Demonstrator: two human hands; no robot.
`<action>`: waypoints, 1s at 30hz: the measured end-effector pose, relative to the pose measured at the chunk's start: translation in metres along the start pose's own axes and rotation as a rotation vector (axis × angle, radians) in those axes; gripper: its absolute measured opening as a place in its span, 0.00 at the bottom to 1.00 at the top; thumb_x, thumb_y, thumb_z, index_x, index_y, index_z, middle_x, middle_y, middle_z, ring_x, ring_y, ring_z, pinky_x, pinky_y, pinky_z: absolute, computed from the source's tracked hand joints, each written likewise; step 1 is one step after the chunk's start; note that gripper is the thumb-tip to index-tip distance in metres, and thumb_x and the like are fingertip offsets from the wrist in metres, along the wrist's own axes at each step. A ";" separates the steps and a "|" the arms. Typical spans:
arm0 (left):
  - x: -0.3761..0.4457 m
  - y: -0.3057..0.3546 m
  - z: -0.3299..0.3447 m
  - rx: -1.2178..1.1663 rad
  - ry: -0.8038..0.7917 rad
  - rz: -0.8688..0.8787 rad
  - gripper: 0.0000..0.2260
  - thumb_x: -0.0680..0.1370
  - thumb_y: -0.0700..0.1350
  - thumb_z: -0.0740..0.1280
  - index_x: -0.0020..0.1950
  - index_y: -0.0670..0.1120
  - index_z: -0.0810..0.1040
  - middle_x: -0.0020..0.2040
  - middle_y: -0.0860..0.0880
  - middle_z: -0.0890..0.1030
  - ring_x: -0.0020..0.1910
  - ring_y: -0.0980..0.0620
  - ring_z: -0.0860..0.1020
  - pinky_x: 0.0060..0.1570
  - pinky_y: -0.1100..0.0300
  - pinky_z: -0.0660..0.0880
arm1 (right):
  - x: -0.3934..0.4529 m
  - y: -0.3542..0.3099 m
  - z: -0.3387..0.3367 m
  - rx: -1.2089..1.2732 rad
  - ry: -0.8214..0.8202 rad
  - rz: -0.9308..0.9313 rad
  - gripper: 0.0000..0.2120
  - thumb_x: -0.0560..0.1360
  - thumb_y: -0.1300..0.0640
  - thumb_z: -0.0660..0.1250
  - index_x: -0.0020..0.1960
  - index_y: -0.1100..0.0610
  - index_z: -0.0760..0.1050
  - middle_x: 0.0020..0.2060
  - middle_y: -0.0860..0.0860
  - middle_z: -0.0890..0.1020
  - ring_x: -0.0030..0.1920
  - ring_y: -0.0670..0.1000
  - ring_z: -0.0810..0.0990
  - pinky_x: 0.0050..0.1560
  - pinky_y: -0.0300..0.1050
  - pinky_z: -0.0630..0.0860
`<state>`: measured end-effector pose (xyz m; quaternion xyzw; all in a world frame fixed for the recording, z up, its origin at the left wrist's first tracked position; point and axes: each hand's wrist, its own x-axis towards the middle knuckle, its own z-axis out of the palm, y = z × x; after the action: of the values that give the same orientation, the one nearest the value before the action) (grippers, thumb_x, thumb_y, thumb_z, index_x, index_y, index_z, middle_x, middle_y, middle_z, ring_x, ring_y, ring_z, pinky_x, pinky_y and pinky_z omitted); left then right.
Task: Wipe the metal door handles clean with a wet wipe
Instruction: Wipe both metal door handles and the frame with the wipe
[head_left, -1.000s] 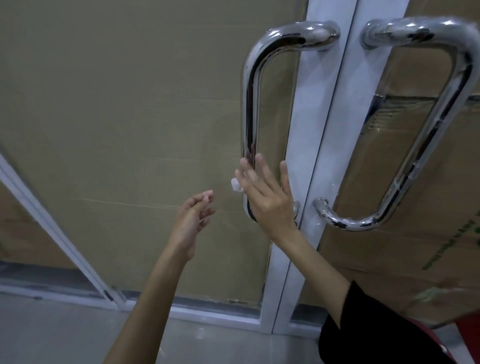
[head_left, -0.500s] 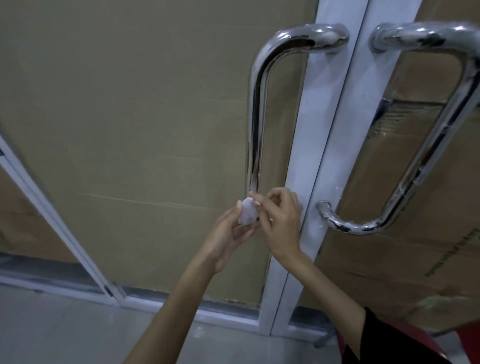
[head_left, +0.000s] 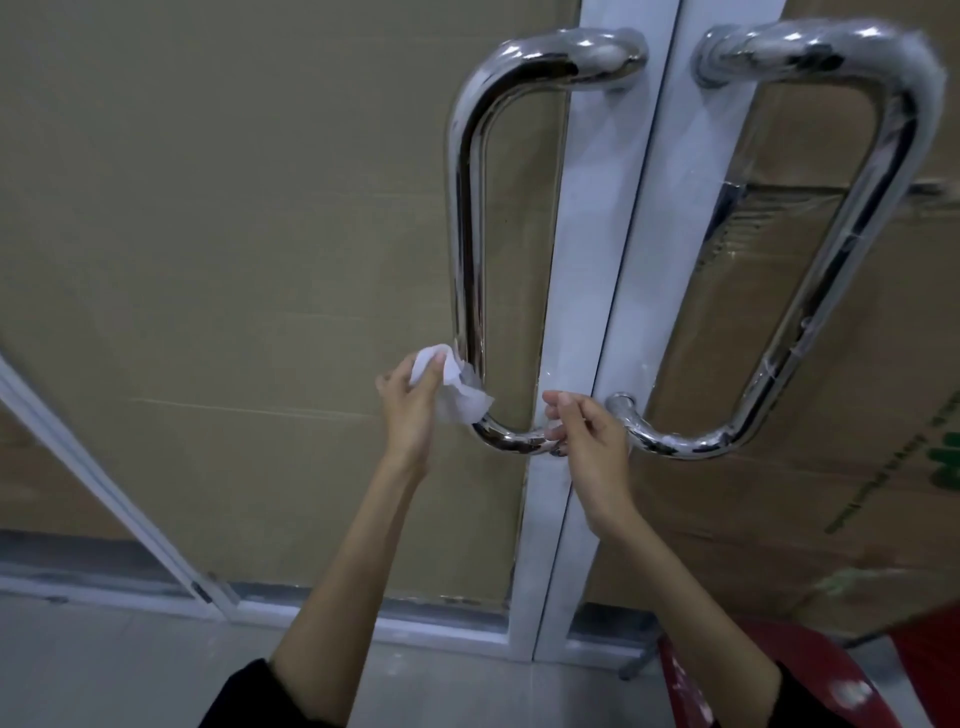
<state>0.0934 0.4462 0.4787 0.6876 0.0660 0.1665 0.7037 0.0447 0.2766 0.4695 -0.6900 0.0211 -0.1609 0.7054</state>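
Head view, centre frame: the wet wipe (head_left: 457, 392) sits crumpled in the left hand (head_left: 413, 410), its grip curled around it, pressed to the left door handle (head_left: 470, 249) at its lower bend. Right hand (head_left: 589, 439) pinches that handle's bottom end, hiding the mount. Right door handle (head_left: 810, 291) stands untouched.

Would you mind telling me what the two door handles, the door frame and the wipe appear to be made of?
Left handle and right handle: polished metal, likely stainless or chromed steel, given the mirror-like reflections and bright highlights. Door frame: seemingly painted or coated metal, pale, smooth and matte. Wet wipe, which the left hand holds: thin white nonwoven or tissue-like sheet, crumpled and soft.
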 end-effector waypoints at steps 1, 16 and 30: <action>0.003 -0.007 0.008 -0.004 -0.015 -0.051 0.18 0.71 0.58 0.66 0.53 0.46 0.80 0.58 0.37 0.74 0.52 0.46 0.77 0.58 0.48 0.75 | 0.000 0.002 -0.001 0.004 -0.002 0.011 0.10 0.80 0.55 0.59 0.49 0.53 0.79 0.40 0.49 0.79 0.35 0.43 0.76 0.40 0.35 0.74; -0.024 -0.010 0.070 -0.064 0.121 0.068 0.18 0.82 0.56 0.44 0.67 0.54 0.64 0.54 0.58 0.74 0.51 0.65 0.74 0.56 0.68 0.69 | 0.003 0.010 -0.013 0.012 -0.093 0.072 0.11 0.80 0.57 0.60 0.47 0.53 0.80 0.37 0.48 0.79 0.33 0.39 0.76 0.36 0.28 0.71; -0.022 -0.045 0.053 0.120 -0.005 0.245 0.23 0.80 0.57 0.51 0.58 0.37 0.65 0.41 0.54 0.72 0.38 0.60 0.72 0.44 0.64 0.71 | 0.005 0.010 -0.017 0.011 -0.138 0.080 0.11 0.80 0.57 0.59 0.47 0.56 0.80 0.38 0.52 0.80 0.34 0.42 0.76 0.35 0.27 0.70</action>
<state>0.0965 0.3892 0.4337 0.7317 -0.0103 0.2450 0.6360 0.0472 0.2585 0.4600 -0.6943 -0.0009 -0.0847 0.7147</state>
